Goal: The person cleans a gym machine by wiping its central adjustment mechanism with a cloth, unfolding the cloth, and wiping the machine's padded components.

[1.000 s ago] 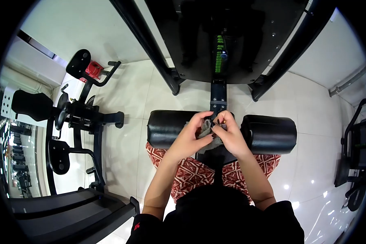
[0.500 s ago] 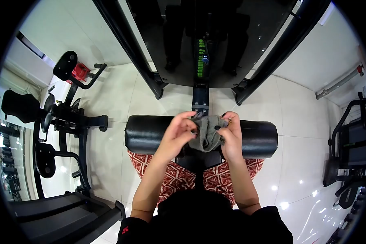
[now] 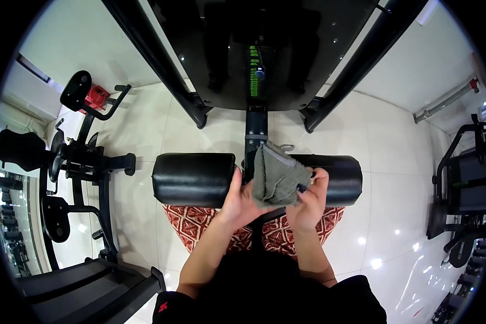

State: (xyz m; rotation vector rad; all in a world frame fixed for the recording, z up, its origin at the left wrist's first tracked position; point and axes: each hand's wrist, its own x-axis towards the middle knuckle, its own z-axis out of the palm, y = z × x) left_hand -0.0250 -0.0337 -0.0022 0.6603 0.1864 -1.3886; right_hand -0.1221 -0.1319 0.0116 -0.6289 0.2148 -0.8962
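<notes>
Gray cloth (image 3: 278,181) has gone from bunched to flatter, so more of its face shows. My right hand (image 3: 306,211) pinches its edge; left hand (image 3: 236,208) thumb's out, grip unclear. Cloth's between the black rollers (image 3: 193,179).

I can't make out a single word or number from here. On the tall black machine in front, a column of green labels (image 3: 254,70) runs down the middle, its printing too small to read. A small red emblem (image 3: 163,306) sits on the person's black left sleeve (image 3: 173,310), with no letters I can pick out. Pale lettering on the dark oval pad (image 3: 459,255) over at the right is illegible too.
</notes>
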